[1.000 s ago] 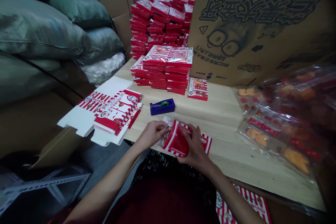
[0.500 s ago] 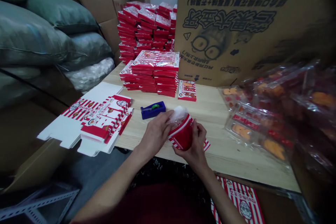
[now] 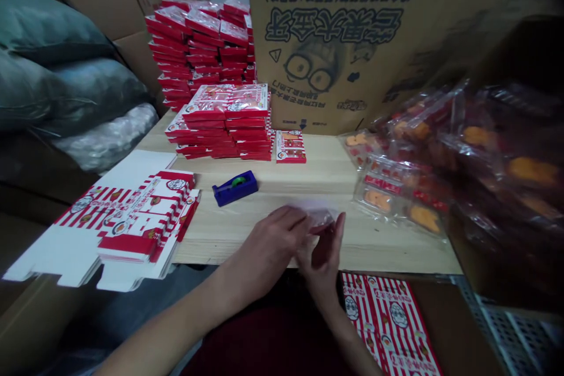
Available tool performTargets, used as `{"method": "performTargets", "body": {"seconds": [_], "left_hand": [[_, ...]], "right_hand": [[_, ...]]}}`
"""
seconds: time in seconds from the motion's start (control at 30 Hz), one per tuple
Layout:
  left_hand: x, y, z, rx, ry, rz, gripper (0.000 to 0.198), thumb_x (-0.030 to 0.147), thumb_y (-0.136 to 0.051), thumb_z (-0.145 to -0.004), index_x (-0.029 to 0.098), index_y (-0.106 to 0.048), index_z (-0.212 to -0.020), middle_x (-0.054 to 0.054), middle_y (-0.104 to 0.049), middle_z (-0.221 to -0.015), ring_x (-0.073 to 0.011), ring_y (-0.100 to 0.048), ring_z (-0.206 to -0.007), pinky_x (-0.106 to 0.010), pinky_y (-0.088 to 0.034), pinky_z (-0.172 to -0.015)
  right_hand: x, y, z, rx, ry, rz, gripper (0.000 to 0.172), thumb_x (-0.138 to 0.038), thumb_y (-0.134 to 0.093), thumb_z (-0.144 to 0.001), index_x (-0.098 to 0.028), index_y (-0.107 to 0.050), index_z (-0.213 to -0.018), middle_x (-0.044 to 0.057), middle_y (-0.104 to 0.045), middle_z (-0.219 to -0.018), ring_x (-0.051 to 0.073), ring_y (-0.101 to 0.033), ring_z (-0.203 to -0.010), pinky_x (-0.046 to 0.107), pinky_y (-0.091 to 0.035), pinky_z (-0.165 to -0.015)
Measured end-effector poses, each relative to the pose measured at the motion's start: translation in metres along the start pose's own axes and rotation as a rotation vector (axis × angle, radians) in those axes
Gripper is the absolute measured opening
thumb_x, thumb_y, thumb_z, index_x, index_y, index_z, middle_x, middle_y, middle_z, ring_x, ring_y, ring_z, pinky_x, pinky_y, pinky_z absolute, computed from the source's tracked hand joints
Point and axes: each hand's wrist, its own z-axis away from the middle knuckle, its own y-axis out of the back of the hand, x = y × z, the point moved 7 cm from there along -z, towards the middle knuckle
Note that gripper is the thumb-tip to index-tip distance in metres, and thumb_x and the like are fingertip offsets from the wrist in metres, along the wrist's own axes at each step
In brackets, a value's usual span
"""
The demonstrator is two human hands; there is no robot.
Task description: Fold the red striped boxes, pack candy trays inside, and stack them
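Over the front of the table, my left hand (image 3: 277, 241) is closed on a clear plastic packet (image 3: 324, 215) with a whitish sheen and some dark red in it. Much of the packet is hidden behind my fingers and blurred. My right hand (image 3: 326, 255) grips its right side, fingers curved upward and thumb near the left hand. Just beyond my left hand lies a blue tape dispenser (image 3: 235, 188) with a green roll. Flat red-and-white striped boxes (image 3: 154, 211) are piled on the left.
Packed red boxes (image 3: 227, 120) are stacked at the back, with one single box (image 3: 291, 147) beside them. A large cardboard carton (image 3: 326, 41) stands behind. Clear bags with orange pieces (image 3: 379, 200) heap up on the right. Striped sheets (image 3: 388, 317) lie below the table edge.
The view has swung right. The red striped box that wrapped the plastic between my hands no longer shows; the plastic now sits lower and flatter, with both hands closer together.
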Motion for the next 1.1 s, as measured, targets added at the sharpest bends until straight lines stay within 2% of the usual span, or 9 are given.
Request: {"method": "performTargets", "body": {"seconds": [0.17, 0.3, 0.4, 0.47, 0.53, 0.6, 0.73, 0.93, 1.1], "left_hand": [[0.006, -0.003, -0.006, -0.060, -0.015, 0.065, 0.050, 0.001, -0.051, -0.096, 0.021, -0.055, -0.142, -0.014, -0.065, -0.139, -0.0263, -0.059, -0.133, -0.048, -0.054, -0.110], [0.003, 0.000, -0.001, -0.049, -0.031, 0.194, 0.062, 0.001, -0.047, -0.097, 0.031, -0.050, -0.150, -0.009, -0.062, -0.146, -0.0240, -0.058, -0.136, -0.046, -0.052, -0.114], [-0.001, 0.014, 0.015, 0.129, -0.029, 0.236, 0.066, 0.003, -0.050, -0.097, 0.037, -0.046, -0.153, -0.006, -0.060, -0.150, -0.0249, -0.054, -0.141, -0.048, -0.048, -0.117], [-0.015, 0.027, 0.034, 0.433, 0.123, 0.256, 0.065, 0.010, -0.059, -0.097, 0.038, -0.043, -0.154, -0.005, -0.056, -0.154, -0.0263, -0.047, -0.147, -0.052, -0.040, -0.123], [-0.036, 0.024, 0.054, 0.652, 0.362, 0.395, 0.065, 0.022, -0.065, -0.097, 0.035, -0.040, -0.156, -0.007, -0.052, -0.157, -0.0274, -0.043, -0.150, -0.055, -0.032, -0.126], [-0.050, 0.000, 0.061, 0.652, 0.524, 0.656, 0.062, 0.031, -0.064, -0.099, 0.030, -0.039, -0.156, -0.010, -0.052, -0.157, -0.0278, -0.046, -0.148, -0.053, -0.035, -0.124], [-0.058, -0.039, 0.052, 0.585, 0.638, 0.984, 0.046, 0.036, -0.063, -0.099, 0.023, -0.058, -0.143, -0.010, -0.069, -0.139, -0.0277, -0.063, -0.130, -0.045, -0.048, -0.112], [-0.068, -0.048, 0.048, 0.686, 0.675, 1.082, 0.026, 0.031, -0.064, -0.097, 0.022, -0.074, -0.119, -0.005, -0.080, -0.113, -0.0233, -0.072, -0.105, -0.036, -0.055, -0.095], [-0.065, -0.046, 0.049, 0.534, 0.565, 1.196, 0.042, 0.033, -0.064, -0.096, 0.025, -0.064, -0.137, -0.007, -0.072, -0.134, -0.0260, -0.064, -0.127, -0.041, -0.047, -0.111]], "right_hand": [[-0.018, 0.010, -0.031, -0.075, -0.294, -0.418, 0.039, -0.047, -0.058, -0.098, -0.028, -0.066, -0.130, 0.006, -0.069, -0.127, 0.026, -0.062, -0.118, 0.045, -0.044, -0.108], [-0.026, 0.009, -0.040, -0.077, -0.316, -0.468, 0.011, -0.036, -0.070, -0.092, -0.027, -0.072, -0.097, -0.002, -0.069, -0.092, 0.017, -0.062, -0.089, 0.031, -0.048, -0.087], [-0.026, 0.012, -0.041, -0.052, -0.299, -0.431, 0.012, -0.036, -0.074, -0.089, -0.025, -0.068, -0.089, -0.004, -0.062, -0.082, 0.015, -0.055, -0.078, 0.026, -0.044, -0.077], [-0.025, 0.014, -0.042, -0.017, -0.297, -0.396, 0.016, -0.037, -0.075, -0.088, -0.024, -0.065, -0.087, -0.005, -0.058, -0.079, 0.014, -0.051, -0.074, 0.025, -0.041, -0.072], [-0.025, 0.014, -0.041, 0.022, -0.298, -0.369, 0.020, -0.037, -0.075, -0.088, -0.023, -0.061, -0.083, -0.005, -0.054, -0.076, 0.014, -0.048, -0.072, 0.025, -0.039, -0.069], [-0.028, 0.011, -0.040, 0.058, -0.298, -0.356, 0.022, -0.037, -0.073, -0.088, -0.023, -0.058, -0.080, -0.005, -0.053, -0.076, 0.014, -0.046, -0.071, 0.025, -0.038, -0.069], [-0.036, 0.002, -0.031, 0.097, -0.316, -0.342, 0.023, -0.037, -0.074, -0.087, -0.023, -0.056, -0.082, -0.005, -0.054, -0.079, 0.014, -0.048, -0.073, 0.025, -0.040, -0.071], [-0.036, 0.003, -0.021, 0.112, -0.365, -0.248, 0.025, -0.038, -0.076, -0.085, -0.024, -0.056, -0.084, -0.010, -0.044, -0.063, 0.010, -0.031, -0.055, 0.023, -0.026, -0.053], [-0.034, 0.005, -0.024, 0.133, -0.375, -0.240, 0.029, -0.041, -0.077, -0.082, -0.024, -0.054, -0.084, -0.010, -0.045, -0.060, 0.010, -0.031, -0.052, 0.023, -0.023, -0.050]]}}
